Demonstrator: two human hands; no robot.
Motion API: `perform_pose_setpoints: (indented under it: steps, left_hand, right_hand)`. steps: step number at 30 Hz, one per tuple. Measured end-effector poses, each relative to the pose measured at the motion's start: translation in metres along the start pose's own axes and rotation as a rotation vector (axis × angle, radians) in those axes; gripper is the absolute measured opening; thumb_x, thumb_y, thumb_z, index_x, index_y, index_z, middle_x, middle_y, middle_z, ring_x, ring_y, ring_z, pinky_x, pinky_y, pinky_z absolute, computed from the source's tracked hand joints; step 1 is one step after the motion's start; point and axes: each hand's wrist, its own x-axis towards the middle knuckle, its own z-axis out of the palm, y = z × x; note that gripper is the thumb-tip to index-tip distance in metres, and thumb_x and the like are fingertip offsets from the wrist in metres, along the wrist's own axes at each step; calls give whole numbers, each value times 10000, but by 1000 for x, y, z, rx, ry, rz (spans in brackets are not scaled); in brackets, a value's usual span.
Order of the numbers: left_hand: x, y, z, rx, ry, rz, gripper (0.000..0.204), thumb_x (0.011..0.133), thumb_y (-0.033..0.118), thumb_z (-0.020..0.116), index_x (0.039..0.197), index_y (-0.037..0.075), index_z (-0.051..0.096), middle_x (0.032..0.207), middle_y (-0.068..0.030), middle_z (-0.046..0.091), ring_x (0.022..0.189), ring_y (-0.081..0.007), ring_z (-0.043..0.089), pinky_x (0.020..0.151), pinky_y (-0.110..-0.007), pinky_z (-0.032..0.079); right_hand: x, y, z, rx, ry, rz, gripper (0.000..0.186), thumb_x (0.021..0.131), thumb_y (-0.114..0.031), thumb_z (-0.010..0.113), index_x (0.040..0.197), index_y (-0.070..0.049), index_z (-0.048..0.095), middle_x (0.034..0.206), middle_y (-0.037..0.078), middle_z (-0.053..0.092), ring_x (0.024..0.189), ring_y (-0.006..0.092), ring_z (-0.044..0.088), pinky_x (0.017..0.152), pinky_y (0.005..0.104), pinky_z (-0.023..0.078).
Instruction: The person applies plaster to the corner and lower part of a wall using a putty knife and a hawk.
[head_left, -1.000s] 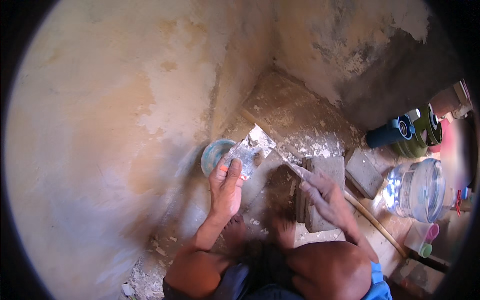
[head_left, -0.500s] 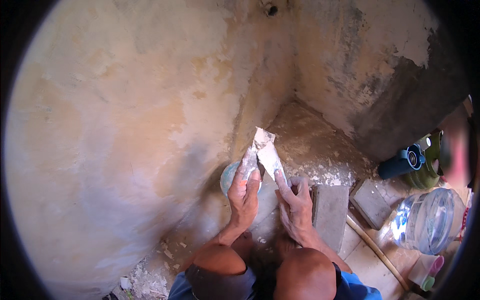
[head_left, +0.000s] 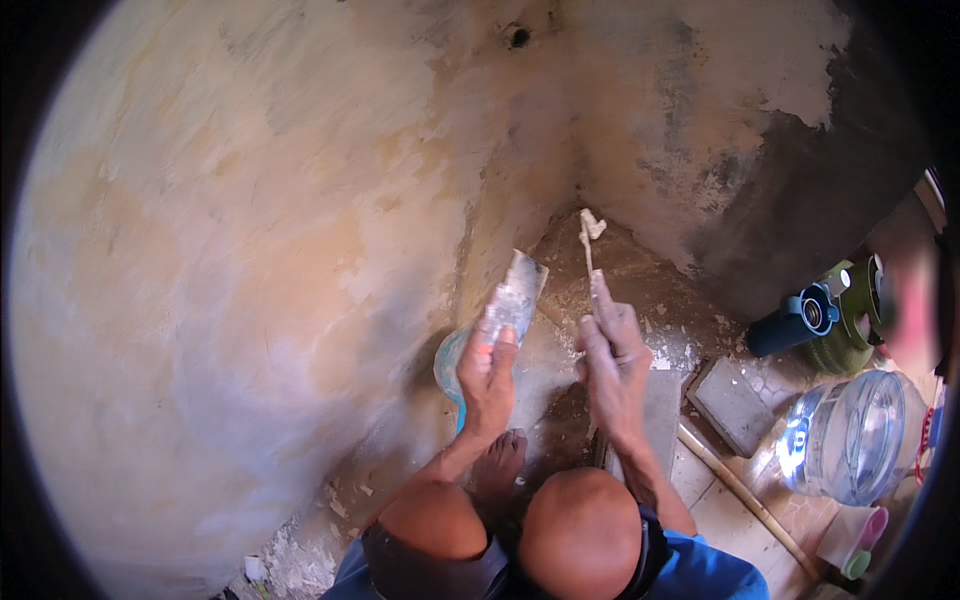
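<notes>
My left hand [head_left: 487, 390] is closed around a flat, putty-smeared scraper [head_left: 520, 292], its blade pointing up and away from me. To the right, my right hand [head_left: 615, 368] grips a putty knife [head_left: 587, 258] that shows nearly edge-on. A lump of whitish putty [head_left: 593, 227] clings to its far end, in front of the wall corner. The two blades are apart. Partly hidden behind my left hand is a round light-blue bowl [head_left: 448, 362] on the floor. My fingers cover both tools' handles.
A patchy plastered wall [head_left: 250, 250] rises at left and meets a darker wall [head_left: 800, 190]. Right of my hands lie grey blocks [head_left: 733, 405], a wooden stick [head_left: 745, 490], a large clear water bottle [head_left: 850, 437], a blue flask [head_left: 790, 325] and a green gas cylinder [head_left: 845, 335].
The two blades, together earlier, have separated. My right hand has moved up and right, turning its knife edge-on with putty on the end. The left scraper's face now carries less putty.
</notes>
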Motion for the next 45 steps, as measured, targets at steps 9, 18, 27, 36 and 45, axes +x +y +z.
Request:
perform_pose_setpoints:
  steps: [9, 18, 27, 36, 45]
  left_hand:
    - [39, -13, -14, -547, -170, -372, 311, 848, 142, 630, 1119, 31, 527, 1069, -80, 617, 936, -166, 614, 785, -328, 501]
    - [42, -19, 2, -565, -167, -427, 264, 842, 119, 635, 1084, 48, 557, 980, -9, 633, 679, -24, 561, 506, -175, 430]
    - [57, -50, -21, -533, -250, -531, 232, 840, 105, 625, 1056, 43, 568, 1016, -33, 621, 847, -55, 585, 616, -186, 471]
    - [62, -44, -9, -612, -303, -601, 233, 843, 109, 620, 1062, 64, 557, 998, -34, 618, 873, -101, 598, 697, -270, 495]
    - [53, -61, -3, -411, -249, -140, 270, 944, 105, 550, 1188, 31, 462, 1085, -46, 561, 951, -111, 521, 819, -288, 424]
  right_hand:
    - [36, -4, -103, -247, -438, -68, 216, 914, -139, 565, 1050, 10, 643, 803, 68, 594, 685, 134, 576, 649, 280, 477]
    - [53, 25, -110, -231, -529, 304, 299, 902, -310, 599, 933, -23, 678, 660, -15, 556, 598, 65, 479, 529, 233, 371]
    - [30, 14, -118, -409, -194, 309, 361, 926, -385, 535, 903, -39, 631, 689, -3, 508, 645, 90, 453, 568, 250, 360]
    - [51, 30, -115, -663, -341, 231, 435, 921, -418, 523, 782, -6, 539, 696, 2, 457, 681, 114, 421, 602, 283, 352]
    - [-19, -9, -84, -252, -331, 694, 403, 959, -403, 499, 964, -25, 637, 733, 4, 558, 572, 60, 477, 453, 203, 348]
